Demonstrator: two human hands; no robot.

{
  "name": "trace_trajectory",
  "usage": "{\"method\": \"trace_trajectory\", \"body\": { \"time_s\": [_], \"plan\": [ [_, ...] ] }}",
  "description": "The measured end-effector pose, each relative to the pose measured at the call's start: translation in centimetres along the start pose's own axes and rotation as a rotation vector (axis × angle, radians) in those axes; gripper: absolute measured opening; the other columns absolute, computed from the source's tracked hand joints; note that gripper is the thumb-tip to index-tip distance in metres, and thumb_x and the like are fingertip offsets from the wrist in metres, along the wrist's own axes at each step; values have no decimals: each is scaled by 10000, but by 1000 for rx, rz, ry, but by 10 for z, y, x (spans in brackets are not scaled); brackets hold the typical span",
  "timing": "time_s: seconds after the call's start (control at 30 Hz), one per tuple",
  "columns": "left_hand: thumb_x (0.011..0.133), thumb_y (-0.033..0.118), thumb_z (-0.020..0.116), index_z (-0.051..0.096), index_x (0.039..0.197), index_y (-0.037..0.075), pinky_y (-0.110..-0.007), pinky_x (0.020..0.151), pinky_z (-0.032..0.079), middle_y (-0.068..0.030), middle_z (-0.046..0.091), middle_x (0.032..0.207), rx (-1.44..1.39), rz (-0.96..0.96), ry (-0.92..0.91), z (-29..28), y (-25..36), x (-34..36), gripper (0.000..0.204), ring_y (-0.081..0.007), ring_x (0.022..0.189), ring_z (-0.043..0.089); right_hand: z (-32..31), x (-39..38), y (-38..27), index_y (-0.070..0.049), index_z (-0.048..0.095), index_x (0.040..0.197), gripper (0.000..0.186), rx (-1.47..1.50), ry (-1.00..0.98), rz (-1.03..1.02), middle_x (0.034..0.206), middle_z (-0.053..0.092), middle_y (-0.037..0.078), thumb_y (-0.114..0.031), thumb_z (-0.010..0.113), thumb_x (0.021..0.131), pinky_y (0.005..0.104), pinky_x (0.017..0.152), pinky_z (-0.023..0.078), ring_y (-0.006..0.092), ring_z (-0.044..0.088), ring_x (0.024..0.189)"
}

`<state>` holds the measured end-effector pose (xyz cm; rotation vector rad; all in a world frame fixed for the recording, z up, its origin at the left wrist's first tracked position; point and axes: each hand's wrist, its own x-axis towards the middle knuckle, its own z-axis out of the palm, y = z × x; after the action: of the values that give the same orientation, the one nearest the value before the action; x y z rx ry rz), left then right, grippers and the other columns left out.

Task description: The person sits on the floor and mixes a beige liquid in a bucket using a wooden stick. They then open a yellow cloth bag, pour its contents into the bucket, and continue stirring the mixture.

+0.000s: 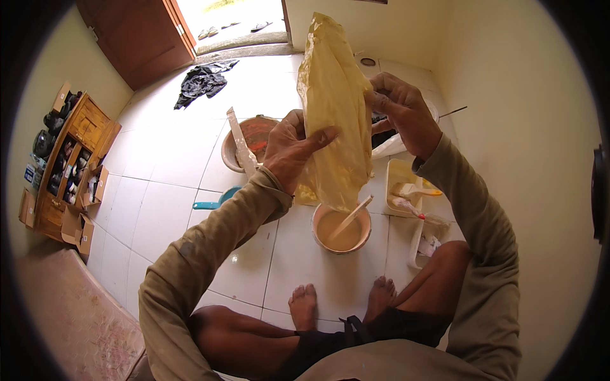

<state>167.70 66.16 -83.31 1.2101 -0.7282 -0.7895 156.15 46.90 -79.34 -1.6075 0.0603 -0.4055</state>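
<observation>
A long, crinkled yellowish plastic bag (333, 82) hangs upright between my hands. My left hand (295, 149) grips its lower left side with the thumb across the front; my right hand (400, 111) pinches its right edge higher up. Just below the bag, a pail of beige liquid (327, 235) stands on the tiles with a pale stick (349, 219) in it. Behind my left hand are a wide brown basin (232, 149) with a long flat stick (238, 133) across it and a teal handled container (206, 204).
Trays with brushes (394, 174) sit at my right; a white container (432, 105) is partly behind my right hand. Black cloth (203, 86) lies near the open door (130, 41). A wooden cabinet (89, 120) with boxes stands left, above a mattress (70, 298). My feet rest below the pail.
</observation>
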Motion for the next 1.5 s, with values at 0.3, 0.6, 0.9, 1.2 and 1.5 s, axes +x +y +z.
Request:
{"method": "trace_trajectory", "body": {
  "time_s": [0.3,0.6,0.9,1.2,1.5],
  "plan": [
    [826,116,734,505,1065,-35,-247,759,542,-100,652,958,-21,162,205,36,-32,11,364,-127,825,635,-15,-28,9,22,601,998,197,-319,369,-107,886,631,92,-152,581,909,291,676,519,156,619,791],
    [842,85,712,538,1050,-13,-244,785,508,-82,641,997,-176,198,352,64,-92,-12,288,-112,887,607,-20,-53,24,21,635,960,108,-738,383,-425,907,631,87,-25,613,866,264,745,487,151,604,813],
    [863,203,707,612,1061,-36,-251,696,537,-73,668,942,-302,153,286,73,-88,-13,325,-119,799,632,-14,-72,16,13,647,983,151,-472,162,-127,941,640,54,-97,630,882,268,770,486,112,596,854],
    [900,211,659,639,1036,-26,-247,689,524,-58,669,950,-443,115,238,69,-96,-24,274,-107,794,628,3,-73,15,55,661,1029,263,-224,211,106,901,663,43,-172,651,895,247,695,501,78,586,771],
    [903,191,656,609,1048,-9,-244,764,507,-52,643,1008,-517,201,343,86,-103,-27,251,-101,877,601,4,-77,14,49,649,1007,227,-430,217,63,881,658,46,-128,662,865,252,747,479,74,567,793]
  ]
}}
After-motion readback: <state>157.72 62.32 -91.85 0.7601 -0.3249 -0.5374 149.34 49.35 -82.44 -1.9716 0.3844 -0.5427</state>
